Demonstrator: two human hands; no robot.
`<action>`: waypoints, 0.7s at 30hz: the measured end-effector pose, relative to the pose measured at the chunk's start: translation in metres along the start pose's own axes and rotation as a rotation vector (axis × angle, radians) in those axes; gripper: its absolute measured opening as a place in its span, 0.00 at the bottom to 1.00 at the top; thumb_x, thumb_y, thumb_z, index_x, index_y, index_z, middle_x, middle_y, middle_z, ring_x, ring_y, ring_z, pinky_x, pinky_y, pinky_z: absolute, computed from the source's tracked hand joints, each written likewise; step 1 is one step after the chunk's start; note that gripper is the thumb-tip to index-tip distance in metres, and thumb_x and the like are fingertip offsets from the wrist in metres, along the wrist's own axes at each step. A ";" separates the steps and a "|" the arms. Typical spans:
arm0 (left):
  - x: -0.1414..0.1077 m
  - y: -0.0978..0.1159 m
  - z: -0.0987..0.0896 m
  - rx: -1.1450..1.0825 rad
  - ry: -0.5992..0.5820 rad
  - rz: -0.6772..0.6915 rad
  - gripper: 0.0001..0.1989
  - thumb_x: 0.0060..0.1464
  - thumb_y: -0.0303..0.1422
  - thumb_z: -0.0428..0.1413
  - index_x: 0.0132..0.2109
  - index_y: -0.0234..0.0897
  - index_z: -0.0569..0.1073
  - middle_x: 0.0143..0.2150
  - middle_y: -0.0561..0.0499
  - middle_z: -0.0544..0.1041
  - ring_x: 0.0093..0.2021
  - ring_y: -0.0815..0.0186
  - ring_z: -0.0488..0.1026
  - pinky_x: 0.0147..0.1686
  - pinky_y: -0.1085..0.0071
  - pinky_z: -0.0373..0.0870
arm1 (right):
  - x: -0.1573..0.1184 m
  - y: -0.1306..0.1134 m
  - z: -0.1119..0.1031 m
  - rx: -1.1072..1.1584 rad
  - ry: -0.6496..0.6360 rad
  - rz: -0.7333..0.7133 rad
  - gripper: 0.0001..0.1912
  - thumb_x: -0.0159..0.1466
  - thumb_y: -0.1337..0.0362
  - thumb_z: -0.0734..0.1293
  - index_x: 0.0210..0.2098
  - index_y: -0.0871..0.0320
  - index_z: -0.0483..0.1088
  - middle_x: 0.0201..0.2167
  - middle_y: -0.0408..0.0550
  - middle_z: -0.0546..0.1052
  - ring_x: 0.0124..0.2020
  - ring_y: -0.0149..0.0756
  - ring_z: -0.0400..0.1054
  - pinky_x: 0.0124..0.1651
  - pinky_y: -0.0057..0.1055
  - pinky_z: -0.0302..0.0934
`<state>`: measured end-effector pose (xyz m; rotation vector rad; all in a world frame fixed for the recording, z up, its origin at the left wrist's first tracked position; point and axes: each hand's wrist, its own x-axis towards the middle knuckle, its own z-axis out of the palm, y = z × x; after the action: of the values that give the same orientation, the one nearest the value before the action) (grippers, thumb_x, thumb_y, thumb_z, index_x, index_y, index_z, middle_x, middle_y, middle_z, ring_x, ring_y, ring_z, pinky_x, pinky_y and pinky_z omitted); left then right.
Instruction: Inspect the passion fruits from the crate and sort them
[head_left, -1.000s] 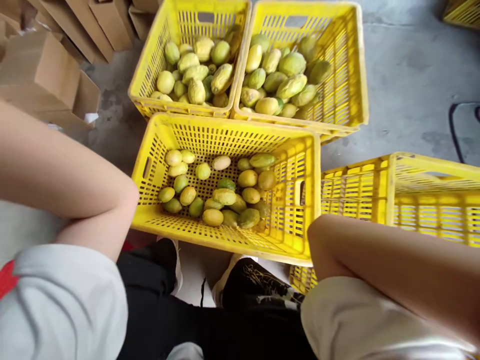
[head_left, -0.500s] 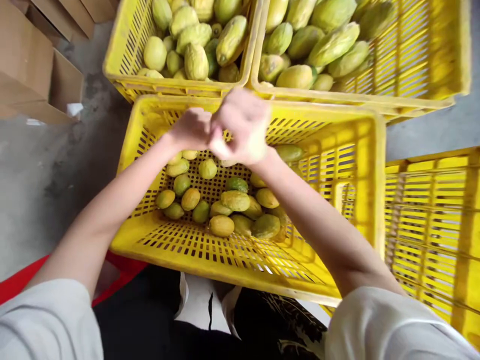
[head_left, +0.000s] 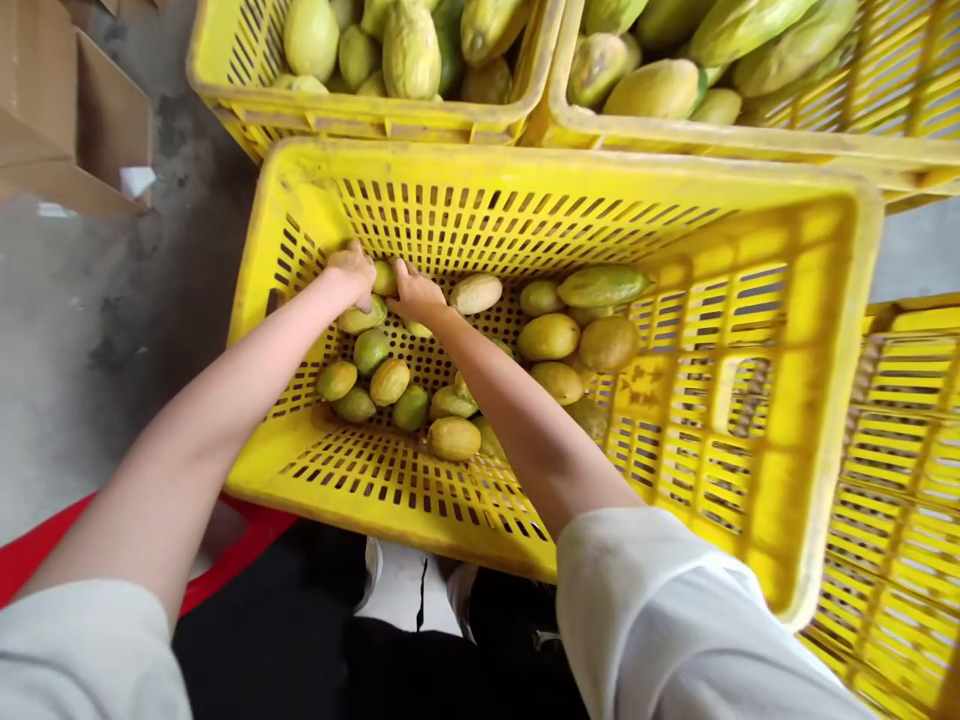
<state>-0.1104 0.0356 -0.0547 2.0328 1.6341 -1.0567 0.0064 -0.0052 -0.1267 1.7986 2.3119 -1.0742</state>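
Observation:
A yellow plastic crate [head_left: 600, 180] stands before me with green-yellow oval fruits, like small melons or papayas, on its slotted floor. Down in its far left part, a yellow-green fruit [head_left: 384, 279] sits between my two hands. My left hand [head_left: 351, 272] has curled fingers against its left side, just above another fruit [head_left: 364, 316]. From the right my right hand [head_left: 417, 297] closes on the same fruit, with part of its grip hidden. A pale yellow fruit [head_left: 476, 294] lies to the right of that hand.
Two more yellow crates of larger fruits [head_left: 412, 50] adjoin the far side. Another yellow crate [head_left: 892, 480] stands at the right. Cardboard boxes [head_left: 112, 120] are on the floor at the upper left. Something red [head_left: 247, 540] lies by my left arm.
Both hands have gone from above the crate down and left to its floor, and have parted slightly around a fruit. The view has shifted, and more of the crate's right side shows.

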 end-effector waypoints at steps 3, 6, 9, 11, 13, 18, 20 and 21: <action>-0.004 -0.005 -0.002 0.001 -0.031 0.019 0.64 0.47 0.57 0.70 0.79 0.27 0.54 0.76 0.25 0.59 0.73 0.32 0.61 0.71 0.49 0.61 | -0.001 0.004 -0.009 0.032 0.005 -0.065 0.36 0.75 0.58 0.64 0.75 0.70 0.51 0.71 0.56 0.68 0.59 0.29 0.68 0.59 0.25 0.60; -0.010 -0.009 -0.006 0.008 -0.060 0.079 0.63 0.49 0.57 0.69 0.79 0.27 0.51 0.75 0.27 0.62 0.73 0.34 0.61 0.72 0.50 0.58 | -0.003 0.007 -0.015 0.059 0.011 -0.074 0.35 0.75 0.56 0.66 0.73 0.71 0.55 0.66 0.52 0.74 0.53 0.23 0.69 0.54 0.20 0.57; -0.011 -0.015 -0.009 0.006 -0.069 0.096 0.56 0.54 0.54 0.67 0.78 0.28 0.53 0.75 0.30 0.62 0.73 0.36 0.61 0.72 0.52 0.58 | -0.001 0.010 -0.013 0.097 0.008 -0.044 0.35 0.75 0.56 0.66 0.72 0.71 0.56 0.60 0.50 0.77 0.50 0.23 0.70 0.53 0.20 0.57; -0.009 -0.021 -0.009 -0.007 -0.078 0.113 0.51 0.56 0.48 0.67 0.77 0.28 0.56 0.74 0.32 0.64 0.73 0.39 0.62 0.71 0.54 0.58 | 0.004 0.012 -0.008 0.125 0.019 -0.038 0.36 0.74 0.56 0.67 0.73 0.70 0.55 0.58 0.49 0.77 0.50 0.25 0.69 0.54 0.22 0.58; -0.005 -0.029 -0.007 -0.020 -0.088 0.139 0.47 0.55 0.43 0.68 0.75 0.31 0.60 0.72 0.34 0.67 0.72 0.42 0.65 0.70 0.57 0.60 | 0.009 0.014 -0.004 0.157 0.027 -0.042 0.37 0.74 0.55 0.68 0.74 0.68 0.54 0.56 0.49 0.77 0.50 0.29 0.69 0.56 0.25 0.59; -0.008 -0.041 0.000 -0.124 -0.038 0.202 0.42 0.56 0.34 0.70 0.73 0.31 0.63 0.71 0.34 0.69 0.67 0.47 0.70 0.68 0.59 0.65 | 0.015 0.014 -0.003 0.154 0.046 0.013 0.34 0.73 0.51 0.69 0.69 0.67 0.63 0.53 0.56 0.78 0.54 0.43 0.70 0.62 0.39 0.63; -0.018 -0.039 0.005 -0.192 -0.002 0.173 0.41 0.57 0.31 0.69 0.73 0.28 0.63 0.71 0.32 0.69 0.67 0.46 0.70 0.68 0.56 0.64 | 0.011 0.012 -0.005 0.091 0.060 0.055 0.31 0.72 0.48 0.69 0.63 0.67 0.70 0.54 0.61 0.78 0.56 0.50 0.71 0.62 0.44 0.65; -0.024 -0.036 0.007 -0.230 0.017 0.156 0.40 0.59 0.32 0.68 0.73 0.27 0.63 0.72 0.31 0.68 0.68 0.46 0.69 0.69 0.55 0.63 | 0.007 0.012 -0.006 0.047 0.072 0.083 0.30 0.71 0.47 0.69 0.60 0.67 0.73 0.54 0.63 0.78 0.56 0.54 0.72 0.61 0.45 0.66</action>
<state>-0.1482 0.0247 -0.0358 1.9836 1.4996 -0.7622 0.0164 0.0051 -0.1309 1.9625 2.2461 -1.0787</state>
